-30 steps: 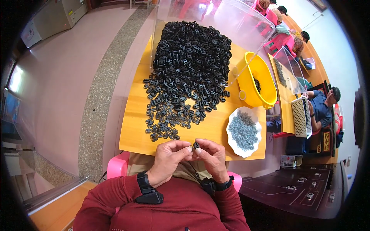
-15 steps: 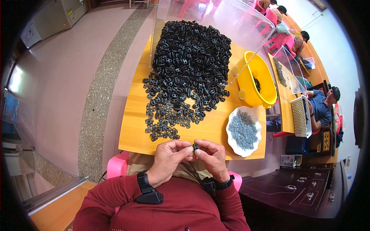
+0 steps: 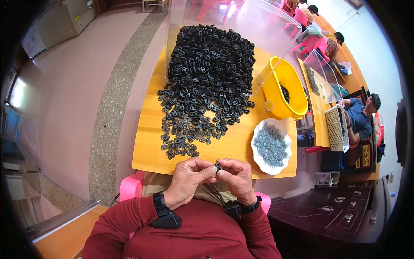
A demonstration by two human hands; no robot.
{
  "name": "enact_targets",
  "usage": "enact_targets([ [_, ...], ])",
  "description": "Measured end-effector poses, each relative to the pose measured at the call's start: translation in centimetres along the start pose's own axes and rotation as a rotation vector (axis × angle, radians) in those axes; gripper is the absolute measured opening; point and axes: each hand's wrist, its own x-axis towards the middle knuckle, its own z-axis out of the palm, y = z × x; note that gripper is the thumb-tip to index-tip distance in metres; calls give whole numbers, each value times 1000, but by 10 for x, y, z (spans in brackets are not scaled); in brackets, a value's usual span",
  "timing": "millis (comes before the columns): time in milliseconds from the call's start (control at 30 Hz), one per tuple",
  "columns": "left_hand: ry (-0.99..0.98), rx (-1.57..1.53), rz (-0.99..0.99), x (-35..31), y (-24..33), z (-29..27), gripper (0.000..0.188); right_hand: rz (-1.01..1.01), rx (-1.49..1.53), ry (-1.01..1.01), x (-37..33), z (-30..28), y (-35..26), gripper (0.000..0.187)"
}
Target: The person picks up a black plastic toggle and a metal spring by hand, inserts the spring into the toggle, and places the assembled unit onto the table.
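Pinched between the fingertips of both hands is a small black two-hole cord lock (image 3: 217, 166), held just in front of the table's near edge. My left hand (image 3: 186, 178) grips it from one side with thumb and forefinger. From the other side, the thumb and fingers of my right hand (image 3: 238, 178) close on it. Beyond them, a large heap of black cord-lock parts (image 3: 211, 64) spreads over the wooden table (image 3: 146, 149), with loose flat pieces trailing toward me. At the right, a white scalloped bowl (image 3: 271, 171) holds many small grey metal springs (image 3: 270, 144).
A yellow tub (image 3: 281, 110) with some black parts stands right of the heap. Clear plastic sheeting (image 3: 271, 19) rises behind it. Farther right, a person (image 3: 360, 116) sits by a white perforated basket (image 3: 336, 129). A dark cabinet (image 3: 310, 211) lies at lower right.
Both hands keep nearly the same place, with the cord lock turned slightly between the fingertips. The view has shifted a little.
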Motion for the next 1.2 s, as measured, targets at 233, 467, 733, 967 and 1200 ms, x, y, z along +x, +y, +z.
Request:
enact_targets([
  [233, -74, -20, -3, 0, 1, 1, 10, 4, -15, -44, -3, 5, -12, 25],
  [467, -114, 25, -24, 3, 1, 3, 10, 64, -79, -46, -7, 3, -13, 27],
  [733, -55, 63, -48, 0, 1, 3, 9, 50, -232, 205, -8, -4, -41, 25],
  [967, -33, 48, -59, -5, 2, 2, 8, -264, -433, 401, 31, -49, -132, 24],
  [1200, -37, 29, -52, -5, 3, 2, 8, -454, -582, 632, 82, -109, -170, 38],
])
